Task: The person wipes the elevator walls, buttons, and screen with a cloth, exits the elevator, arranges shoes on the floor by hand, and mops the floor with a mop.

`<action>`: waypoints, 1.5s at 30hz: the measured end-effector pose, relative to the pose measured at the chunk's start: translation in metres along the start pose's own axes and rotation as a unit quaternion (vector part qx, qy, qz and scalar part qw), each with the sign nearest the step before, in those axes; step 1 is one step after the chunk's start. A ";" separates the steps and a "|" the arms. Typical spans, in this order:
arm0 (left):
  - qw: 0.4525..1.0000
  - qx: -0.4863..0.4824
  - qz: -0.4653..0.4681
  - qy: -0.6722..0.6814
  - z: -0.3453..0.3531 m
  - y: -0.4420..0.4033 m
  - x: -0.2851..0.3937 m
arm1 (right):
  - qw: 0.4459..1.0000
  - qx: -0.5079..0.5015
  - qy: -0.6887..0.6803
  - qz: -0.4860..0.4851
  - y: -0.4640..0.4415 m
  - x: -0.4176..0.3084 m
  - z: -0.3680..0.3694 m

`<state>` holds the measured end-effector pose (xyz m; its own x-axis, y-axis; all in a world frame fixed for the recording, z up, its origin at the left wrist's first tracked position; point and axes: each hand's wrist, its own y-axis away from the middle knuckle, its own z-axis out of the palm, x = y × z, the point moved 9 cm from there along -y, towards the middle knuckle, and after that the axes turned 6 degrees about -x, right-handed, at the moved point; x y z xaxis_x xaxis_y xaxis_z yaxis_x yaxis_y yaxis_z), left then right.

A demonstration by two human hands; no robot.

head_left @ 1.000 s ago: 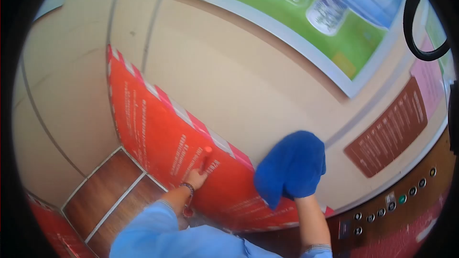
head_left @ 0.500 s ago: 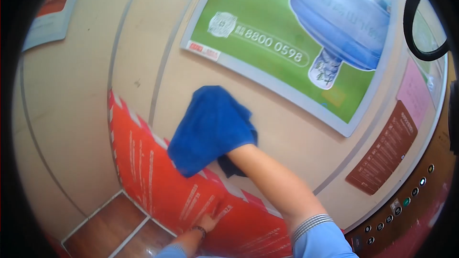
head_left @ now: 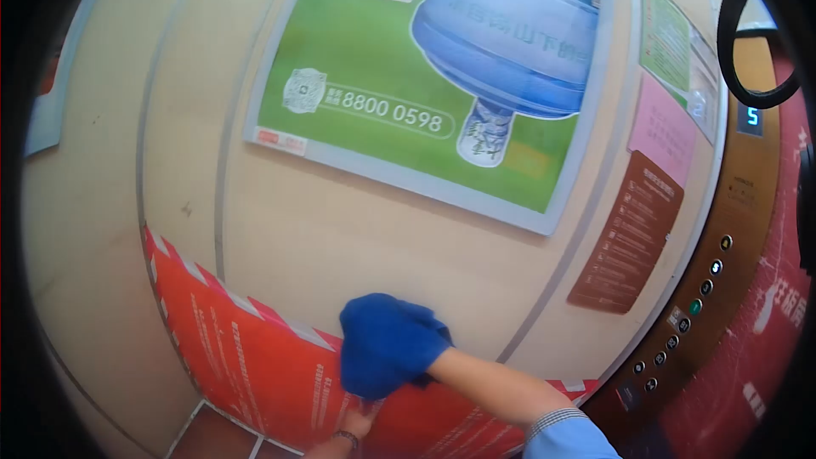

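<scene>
A blue cloth [head_left: 391, 344] covers my right hand [head_left: 435, 364], whose fingers are hidden in its folds. The cloth lies against the beige wall panel [head_left: 280, 246] and overlaps the striped top edge of the red printed sheet [head_left: 246, 365] on the lower wall. Just below the cloth, my left hand [head_left: 359, 421] is in front of the red sheet, with a bracelet at its wrist. The left fingers are blurred and partly hidden, so I cannot make out whether they hold anything.
A framed green poster [head_left: 382, 149] with a water bottle picture hangs above. To the right are a pink notice [head_left: 659, 132], a brown notice [head_left: 629, 234] and an elevator button panel [head_left: 680, 336]. Brown floor tiles [head_left: 212, 435] show at the lower left.
The view has turned and shows more of the poster and button panel. My right hand swept the cloth leftward and up across the wall, then down to the red sheet's top edge, near my left hand.
</scene>
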<state>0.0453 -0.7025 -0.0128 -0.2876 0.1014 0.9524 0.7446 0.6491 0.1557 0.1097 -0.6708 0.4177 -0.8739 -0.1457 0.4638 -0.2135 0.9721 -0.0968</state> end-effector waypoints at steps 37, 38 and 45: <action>0.995 -0.028 0.087 -0.039 0.158 0.154 0.036 | 0.514 -0.244 -0.466 0.678 0.765 -0.287 0.301; 0.992 -0.048 0.093 -0.067 0.172 0.165 0.034 | 0.508 -0.217 -0.451 0.701 0.757 -0.284 0.275; 0.907 -0.182 0.205 -0.320 0.264 0.256 0.065 | 0.570 0.128 -0.460 0.668 0.731 -0.258 0.198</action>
<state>0.0583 -0.3308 0.0201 -0.1447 0.7702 0.6212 0.9842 0.1770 0.0099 0.0928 0.0411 0.0530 -0.1640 0.5442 -0.8228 0.9583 0.2858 -0.0019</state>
